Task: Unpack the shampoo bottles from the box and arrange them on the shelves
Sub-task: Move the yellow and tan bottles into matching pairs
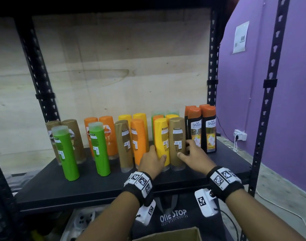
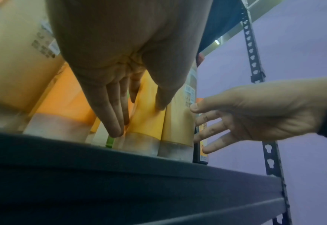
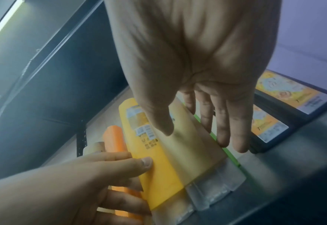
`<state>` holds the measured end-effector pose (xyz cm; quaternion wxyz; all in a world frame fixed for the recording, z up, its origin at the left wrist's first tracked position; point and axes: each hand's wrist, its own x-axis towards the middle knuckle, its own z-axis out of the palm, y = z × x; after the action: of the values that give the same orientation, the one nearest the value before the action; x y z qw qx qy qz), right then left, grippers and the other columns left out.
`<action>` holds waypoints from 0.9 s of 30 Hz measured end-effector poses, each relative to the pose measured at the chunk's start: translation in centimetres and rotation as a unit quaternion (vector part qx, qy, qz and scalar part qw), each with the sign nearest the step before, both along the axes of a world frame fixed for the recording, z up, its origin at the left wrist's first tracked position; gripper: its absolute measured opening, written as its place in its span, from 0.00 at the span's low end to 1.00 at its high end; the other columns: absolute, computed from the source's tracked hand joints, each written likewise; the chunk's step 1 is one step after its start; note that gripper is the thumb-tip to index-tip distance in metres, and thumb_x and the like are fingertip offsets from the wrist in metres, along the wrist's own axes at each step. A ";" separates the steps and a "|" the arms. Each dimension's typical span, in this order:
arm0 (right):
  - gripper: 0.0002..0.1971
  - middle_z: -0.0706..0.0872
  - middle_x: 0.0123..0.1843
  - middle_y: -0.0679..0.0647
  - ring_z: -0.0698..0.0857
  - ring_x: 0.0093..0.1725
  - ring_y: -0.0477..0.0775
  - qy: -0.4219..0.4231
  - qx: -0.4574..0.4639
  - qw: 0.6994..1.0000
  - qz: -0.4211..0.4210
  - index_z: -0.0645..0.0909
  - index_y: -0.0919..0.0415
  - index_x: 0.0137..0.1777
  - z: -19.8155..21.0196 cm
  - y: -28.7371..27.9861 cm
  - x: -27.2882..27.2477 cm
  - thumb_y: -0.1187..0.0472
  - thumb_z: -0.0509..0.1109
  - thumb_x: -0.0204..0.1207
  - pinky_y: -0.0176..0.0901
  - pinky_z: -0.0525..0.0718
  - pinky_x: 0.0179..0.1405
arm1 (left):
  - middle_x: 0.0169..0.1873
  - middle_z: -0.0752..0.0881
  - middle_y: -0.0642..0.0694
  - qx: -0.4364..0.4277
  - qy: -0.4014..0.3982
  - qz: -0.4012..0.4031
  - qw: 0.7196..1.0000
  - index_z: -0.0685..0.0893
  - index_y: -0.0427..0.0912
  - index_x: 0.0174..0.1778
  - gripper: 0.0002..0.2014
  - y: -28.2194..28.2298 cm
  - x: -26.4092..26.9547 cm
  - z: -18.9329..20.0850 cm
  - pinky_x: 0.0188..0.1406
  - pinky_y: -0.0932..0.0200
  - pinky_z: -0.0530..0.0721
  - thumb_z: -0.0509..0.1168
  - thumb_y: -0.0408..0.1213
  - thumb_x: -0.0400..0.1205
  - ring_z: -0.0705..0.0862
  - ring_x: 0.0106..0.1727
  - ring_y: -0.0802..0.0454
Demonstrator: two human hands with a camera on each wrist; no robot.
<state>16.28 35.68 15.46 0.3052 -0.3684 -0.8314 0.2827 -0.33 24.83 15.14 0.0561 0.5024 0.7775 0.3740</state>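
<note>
On the black shelf (image 1: 209, 164) stand several shampoo bottles in rows. My left hand (image 1: 157, 152) holds a yellow bottle (image 1: 160, 136) in the front row, thumb on its face and fingers along its left side. My right hand (image 1: 184, 149) holds the brown bottle (image 1: 177, 133) right beside it, thumb on the front and fingers behind its right edge. Both bottles stand cap down on the shelf, touching each other. The left wrist view shows the yellow bottle (image 2: 149, 121) and the brown bottle (image 2: 178, 121) with their clear caps on the shelf. A corner of the cardboard box (image 1: 174, 234) shows at the bottom edge.
Two pairs of black Shayla bottles (image 1: 208, 129) stand just right of my right hand. Green bottles (image 1: 67, 153) and orange and brown ones fill the left half. The rack's black posts (image 1: 268, 101) frame the shelf. A dark "ONE STOP" bag (image 1: 173, 216) hangs below.
</note>
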 end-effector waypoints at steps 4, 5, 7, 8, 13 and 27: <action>0.26 0.83 0.66 0.53 0.83 0.65 0.53 0.018 0.006 1.000 -0.018 0.73 0.54 0.74 -0.7 0.2 -0.3 0.46 0.75 0.81 0.53 0.84 0.65 | 0.60 0.87 0.43 0.039 -0.028 0.003 0.999 0.75 0.43 0.63 0.20 0.3 -0.4 -0.3 0.57 0.49 0.86 0.72 0.50 0.83 0.86 0.58 0.44; 0.24 0.83 0.64 0.53 0.83 0.64 0.53 0.018 0.012 1.000 -0.022 0.74 0.53 0.72 -0.9 0.1 -0.4 0.45 0.75 0.80 0.53 0.84 0.64 | 0.57 0.86 0.44 0.043 -0.037 0.011 0.998 0.75 0.44 0.61 0.20 0.3 -0.5 -0.4 0.56 0.48 0.86 0.74 0.50 0.82 0.86 0.56 0.45; 0.23 0.82 0.61 0.52 0.82 0.62 0.52 0.029 0.017 0.999 -0.022 0.75 0.50 0.69 -1.2 -0.1 -0.5 0.44 0.75 0.80 0.51 0.84 0.62 | 0.52 0.85 0.48 0.054 -0.057 0.028 0.997 0.74 0.46 0.57 0.22 0.0 -0.6 -0.7 0.54 0.47 0.87 0.76 0.52 0.78 0.85 0.52 0.48; 0.22 0.82 0.61 0.51 0.82 0.61 0.51 0.035 0.018 0.999 -0.018 0.74 0.49 0.69 -1.3 -0.2 -0.5 0.44 0.75 0.79 0.51 0.84 0.61 | 0.50 0.85 0.49 0.065 -0.067 0.032 0.995 0.73 0.47 0.56 0.22 -0.3 -0.6 -0.9 0.52 0.47 0.88 0.76 0.52 0.76 0.86 0.51 0.48; 0.23 0.82 0.62 0.52 0.85 0.58 0.49 0.058 0.009 0.998 0.017 0.75 0.52 0.72 -1.4 -1.4 -1.7 0.47 0.75 0.80 0.58 0.91 0.55 | 0.56 0.87 0.50 0.132 -0.091 0.008 0.987 0.73 0.52 0.66 0.26 -2.1 -1.2 -1.9 0.55 0.49 0.88 0.73 0.51 0.74 0.87 0.57 0.48; 0.25 0.82 0.67 0.54 0.84 0.62 0.53 0.069 0.029 0.997 0.025 0.75 0.55 0.75 -1.6 -3.1 -5.1 0.48 0.75 0.82 0.56 0.86 0.63 | 0.46 0.89 0.58 0.252 -0.090 0.038 0.963 0.75 0.58 0.63 0.20 -5.5 -2.8 -3.7 0.45 0.58 0.87 0.74 0.45 0.79 0.88 0.46 0.65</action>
<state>11.17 32.56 13.82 0.3652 -0.3186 -0.8249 0.2910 -3.09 19.30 11.49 -0.0174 0.4346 0.6684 0.6034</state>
